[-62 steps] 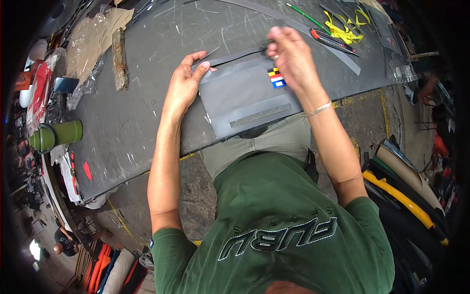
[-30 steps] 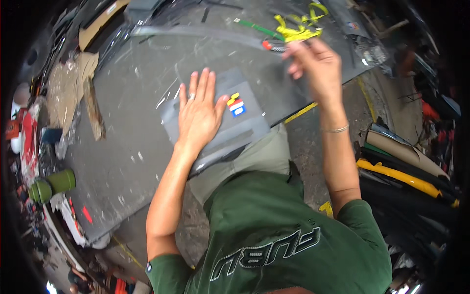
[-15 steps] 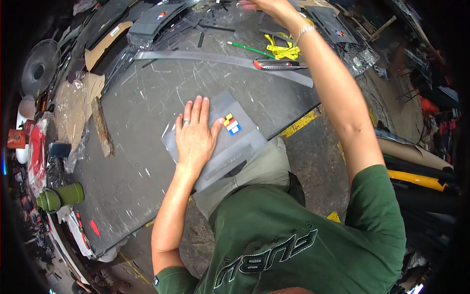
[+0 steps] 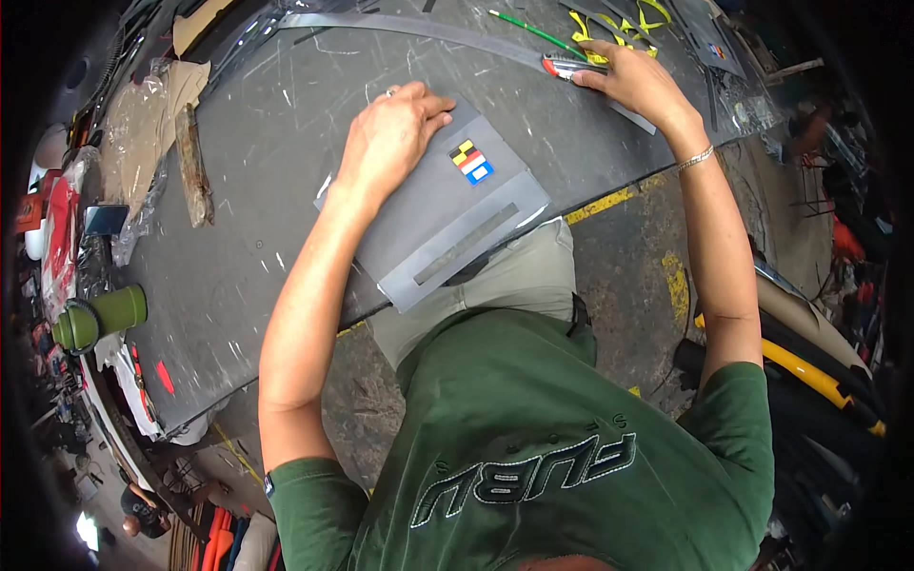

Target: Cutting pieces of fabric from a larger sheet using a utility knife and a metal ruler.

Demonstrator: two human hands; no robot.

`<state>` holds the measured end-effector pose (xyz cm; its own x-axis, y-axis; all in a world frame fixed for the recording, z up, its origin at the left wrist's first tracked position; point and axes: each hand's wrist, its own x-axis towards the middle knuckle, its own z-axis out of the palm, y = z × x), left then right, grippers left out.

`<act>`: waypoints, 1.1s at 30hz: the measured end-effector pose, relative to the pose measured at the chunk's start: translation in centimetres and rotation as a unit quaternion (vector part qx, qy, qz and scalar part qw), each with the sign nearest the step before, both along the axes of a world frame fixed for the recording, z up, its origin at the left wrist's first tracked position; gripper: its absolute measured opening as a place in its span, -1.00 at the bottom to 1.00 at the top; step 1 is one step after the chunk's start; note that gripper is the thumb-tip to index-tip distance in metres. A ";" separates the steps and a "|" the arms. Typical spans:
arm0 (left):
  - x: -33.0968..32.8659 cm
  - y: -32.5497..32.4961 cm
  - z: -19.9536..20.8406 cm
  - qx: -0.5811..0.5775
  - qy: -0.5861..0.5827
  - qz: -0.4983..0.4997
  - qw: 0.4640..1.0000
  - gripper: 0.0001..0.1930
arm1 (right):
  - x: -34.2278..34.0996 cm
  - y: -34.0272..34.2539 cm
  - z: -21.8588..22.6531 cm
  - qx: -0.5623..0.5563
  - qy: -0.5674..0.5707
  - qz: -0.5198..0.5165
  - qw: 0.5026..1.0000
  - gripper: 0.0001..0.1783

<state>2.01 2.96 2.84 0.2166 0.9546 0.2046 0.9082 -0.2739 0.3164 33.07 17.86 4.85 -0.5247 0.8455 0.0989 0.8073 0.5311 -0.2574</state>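
Observation:
A flat grey sheet panel [image 4: 419, 214] with a patch of yellow, black, red, white and blue blocks [image 4: 472, 162] lies at the near table edge, partly over my lap. Along its near side runs a lighter strip with a narrow slot [image 4: 466, 245]. My left hand [image 4: 398, 133] is closed at the panel's far edge, fingers curled and partly hidden, thumb toward the patch. Out to the far right my right hand [image 4: 640, 84] has thumb and fingers closed around a red-and-grey box cutter [image 4: 564, 67], which lies by a long metal ruler [image 4: 428, 29].
A green pencil [image 4: 533, 34] and a yellow tape measure [image 4: 583, 27] are beyond the cutter. At the left are a wooden stick [image 4: 193, 167], brown cardboard [image 4: 133, 124] and a green flask [image 4: 119, 309]. Rolls of material [image 4: 800, 362] stand at the right.
My right hand has come down from the far edge onto the box cutter. My left hand has gone from lying flat on the panel to curling at its far edge.

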 end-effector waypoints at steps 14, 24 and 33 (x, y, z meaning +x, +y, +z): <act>-1.5 0.4 -0.6 -0.021 -0.088 0.028 0.995 -0.74 | -0.4 -7.4 2.6 -0.182 0.397 -0.151 0.887 -0.55; -1.3 0.2 -0.6 -0.035 -0.080 0.025 0.996 -0.68 | -4.4 -14.0 0.2 -0.335 0.421 -0.051 0.841 -0.51; -1.2 0.3 0.2 -0.053 -0.117 0.037 0.991 -0.66 | -5.9 -15.4 -0.4 -0.141 0.215 0.086 0.963 -0.38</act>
